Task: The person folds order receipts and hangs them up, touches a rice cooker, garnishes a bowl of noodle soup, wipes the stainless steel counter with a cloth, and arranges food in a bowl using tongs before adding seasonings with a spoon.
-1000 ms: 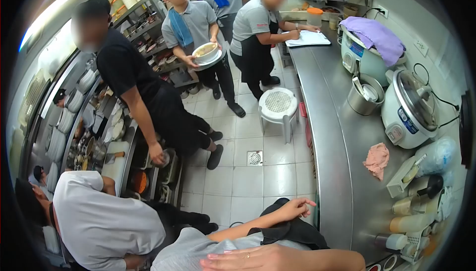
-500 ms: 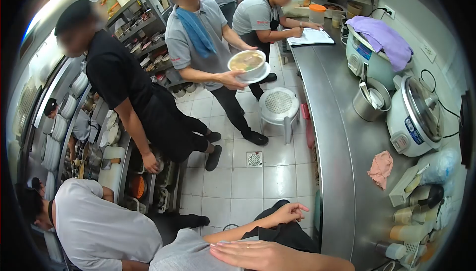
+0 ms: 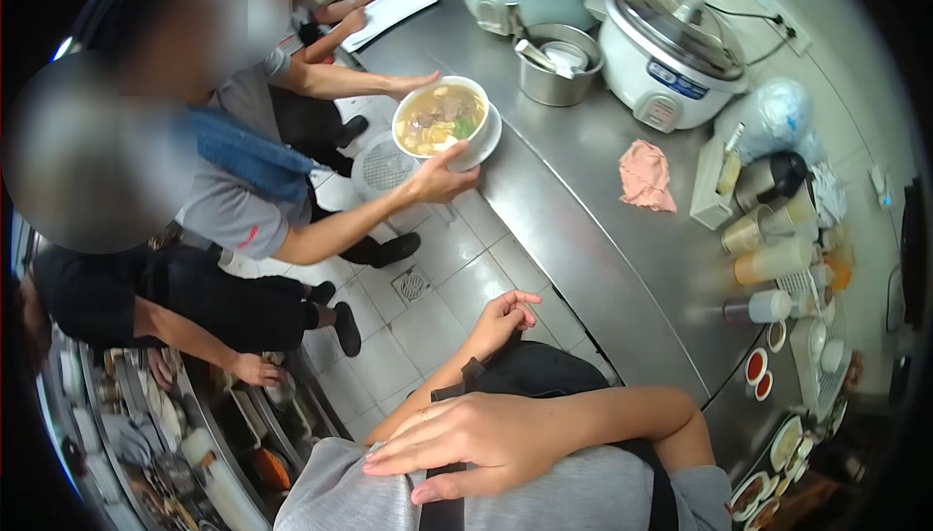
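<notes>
My right hand (image 3: 471, 434) lies flat across the chest of my grey shirt (image 3: 573, 487), fingers stretched over a black strap (image 3: 444, 497) and holding nothing. Beyond it, my left hand (image 3: 503, 319) hovers in front of my body near the counter's edge, empty, with fingers apart and loosely bent. Ahead of me, a co-worker's two hands (image 3: 442, 176) carry a white bowl (image 3: 442, 118) of noodle soup with meat and greens on a white plate (image 3: 489, 142). The bowl is beside the steel counter (image 3: 583, 239), apart from my hands.
On the counter are a pink cloth (image 3: 646, 176), a metal pot (image 3: 559, 69) with utensils, a rice cooker (image 3: 671, 55), squeeze bottles (image 3: 773, 261) and sauce dishes (image 3: 756, 366). A white stool (image 3: 384, 167) stands on the tiled floor. Co-workers stand close on the left.
My view has turned toward the counter. The co-worker with the soup bowl has come closer, the bowl now beside the counter's edge. My right hand stays on my chest, my left stays empty.
</notes>
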Motion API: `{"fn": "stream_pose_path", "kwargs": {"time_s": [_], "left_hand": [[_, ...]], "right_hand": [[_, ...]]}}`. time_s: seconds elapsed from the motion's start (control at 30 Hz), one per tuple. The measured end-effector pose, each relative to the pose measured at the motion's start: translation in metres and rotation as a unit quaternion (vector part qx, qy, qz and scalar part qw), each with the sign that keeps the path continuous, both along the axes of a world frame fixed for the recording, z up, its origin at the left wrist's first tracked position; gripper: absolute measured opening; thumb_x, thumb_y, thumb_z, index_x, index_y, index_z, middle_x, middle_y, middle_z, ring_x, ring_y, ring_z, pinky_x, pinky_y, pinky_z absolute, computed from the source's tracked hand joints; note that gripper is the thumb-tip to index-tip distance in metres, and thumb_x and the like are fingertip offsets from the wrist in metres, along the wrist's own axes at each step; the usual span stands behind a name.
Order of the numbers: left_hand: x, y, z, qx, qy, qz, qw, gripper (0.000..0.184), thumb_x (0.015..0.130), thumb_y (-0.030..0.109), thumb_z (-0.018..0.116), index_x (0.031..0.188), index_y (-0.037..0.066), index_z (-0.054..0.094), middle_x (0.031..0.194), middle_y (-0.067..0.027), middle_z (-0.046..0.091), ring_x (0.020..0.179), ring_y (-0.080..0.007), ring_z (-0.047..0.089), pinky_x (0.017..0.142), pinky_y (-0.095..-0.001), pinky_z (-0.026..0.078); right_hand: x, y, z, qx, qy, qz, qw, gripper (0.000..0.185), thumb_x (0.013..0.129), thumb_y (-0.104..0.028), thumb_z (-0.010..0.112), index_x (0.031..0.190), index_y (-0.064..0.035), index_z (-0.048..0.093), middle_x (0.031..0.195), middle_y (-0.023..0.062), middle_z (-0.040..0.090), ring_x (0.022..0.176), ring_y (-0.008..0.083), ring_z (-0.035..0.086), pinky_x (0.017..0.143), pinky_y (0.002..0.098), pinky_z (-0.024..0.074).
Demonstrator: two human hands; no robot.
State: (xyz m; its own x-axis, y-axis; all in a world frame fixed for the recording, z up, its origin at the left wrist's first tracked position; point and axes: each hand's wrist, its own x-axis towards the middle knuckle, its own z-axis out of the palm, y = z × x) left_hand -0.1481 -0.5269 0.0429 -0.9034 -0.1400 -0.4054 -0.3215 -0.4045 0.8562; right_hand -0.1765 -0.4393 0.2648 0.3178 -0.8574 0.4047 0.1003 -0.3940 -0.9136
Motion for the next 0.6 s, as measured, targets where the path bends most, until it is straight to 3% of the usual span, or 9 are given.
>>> {"fn": "stream_pose_path", "kwargs": {"time_s": [0.23, 0.33, 0.37, 0.43, 0.47, 0.6], "left_hand": [[-0.028, 0.000, 0.003, 0.011, 0.007, -0.144, 0.989, 0.033, 0.089, 0.000, 0.040, 0.116, 0.004, 0.057, 0.084, -0.0004, 0.059, 0.080, -0.0078, 0.054, 0.075, -0.0221, 0.046], [-0.030, -0.001, 0.006, 0.028, 0.007, -0.176, 0.984, 0.033, 0.089, -0.001, 0.039, 0.117, 0.004, 0.057, 0.084, -0.0010, 0.059, 0.080, -0.0083, 0.054, 0.076, -0.0221, 0.046], [-0.031, 0.000, 0.009, 0.026, 0.015, -0.184, 0.983, 0.033, 0.089, -0.001, 0.039, 0.117, 0.004, 0.057, 0.084, -0.0013, 0.059, 0.080, -0.0086, 0.055, 0.076, -0.0224, 0.046], [-0.033, -0.002, 0.015, 0.019, 0.033, -0.192, 0.981, 0.033, 0.089, -0.002, 0.040, 0.117, 0.003, 0.057, 0.084, -0.0020, 0.059, 0.081, -0.0092, 0.055, 0.077, -0.0231, 0.046], [-0.036, -0.004, 0.010, -0.047, 0.046, -0.217, 0.974, 0.033, 0.089, -0.002, 0.040, 0.117, 0.002, 0.056, 0.085, -0.0028, 0.060, 0.082, -0.0100, 0.056, 0.078, -0.0245, 0.047], [-0.048, -0.003, 0.022, -0.046, 0.055, -0.260, 0.963, 0.033, 0.089, -0.001, 0.040, 0.118, 0.002, 0.055, 0.086, -0.0028, 0.059, 0.085, -0.0100, 0.057, 0.082, -0.0248, 0.047]], "right_hand": [[-0.031, 0.020, -0.014, 0.027, -0.048, -0.165, 0.985, 0.031, 0.090, -0.014, 0.059, 0.118, -0.0002, 0.061, 0.116, 0.0137, 0.063, 0.110, 0.0269, 0.059, 0.096, 0.0367, 0.0436], [-0.042, 0.050, -0.027, 0.113, -0.081, -0.295, 0.945, 0.023, 0.094, -0.013, 0.051, 0.104, 0.0024, 0.065, 0.104, 0.0148, 0.067, 0.098, 0.0246, 0.063, 0.090, 0.0344, 0.0471], [-0.045, 0.060, -0.036, 0.146, -0.106, -0.337, 0.924, 0.025, 0.096, -0.015, 0.049, 0.101, 0.0032, 0.065, 0.100, 0.0151, 0.067, 0.094, 0.0238, 0.064, 0.088, 0.0341, 0.0480], [-0.045, 0.076, -0.053, 0.197, -0.273, -0.436, 0.835, 0.030, 0.098, -0.020, 0.045, 0.098, 0.0036, 0.064, 0.089, 0.0131, 0.066, 0.087, 0.0213, 0.063, 0.083, 0.0335, 0.0483], [-0.048, 0.084, -0.069, 0.187, -0.319, -0.471, 0.801, 0.030, 0.098, -0.022, 0.045, 0.102, 0.0033, 0.062, 0.086, 0.0112, 0.064, 0.084, 0.0198, 0.062, 0.081, 0.0334, 0.0482], [-0.069, 0.112, -0.126, 0.203, -0.422, -0.583, 0.664, 0.032, 0.097, -0.024, 0.047, 0.115, 0.0002, 0.056, 0.083, 0.0064, 0.058, 0.081, 0.0156, 0.058, 0.079, 0.0306, 0.0470]]}}
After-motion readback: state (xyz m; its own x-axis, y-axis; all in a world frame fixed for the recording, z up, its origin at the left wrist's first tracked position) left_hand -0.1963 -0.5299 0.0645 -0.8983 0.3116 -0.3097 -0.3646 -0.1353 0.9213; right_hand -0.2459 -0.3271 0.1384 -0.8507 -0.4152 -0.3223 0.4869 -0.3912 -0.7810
